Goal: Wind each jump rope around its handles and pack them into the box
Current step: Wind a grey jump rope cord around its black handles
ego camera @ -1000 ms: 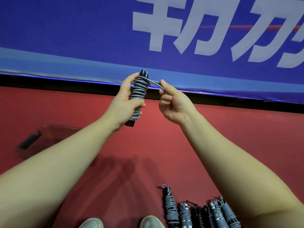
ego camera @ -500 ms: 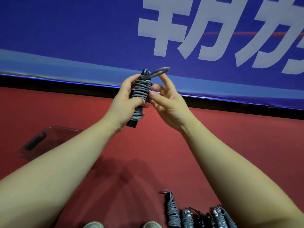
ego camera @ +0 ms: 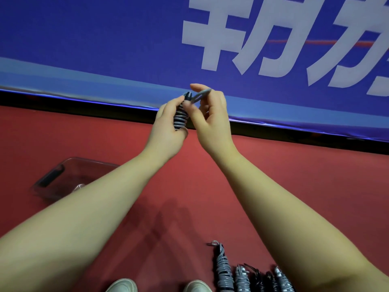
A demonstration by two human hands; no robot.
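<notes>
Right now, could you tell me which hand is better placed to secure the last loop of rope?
Right, probably. The right hand pinches the loose loop beside the handle tops, while the left hand is occupied gripping the wound jump rope.

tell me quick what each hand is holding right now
left hand: grips the wound jump rope around its coils
right hand: pinches the rope's loose loop at the top

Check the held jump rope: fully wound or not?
Not quite: coils cover the handles in the left hand, but the right hand holds a last loose loop.
</notes>
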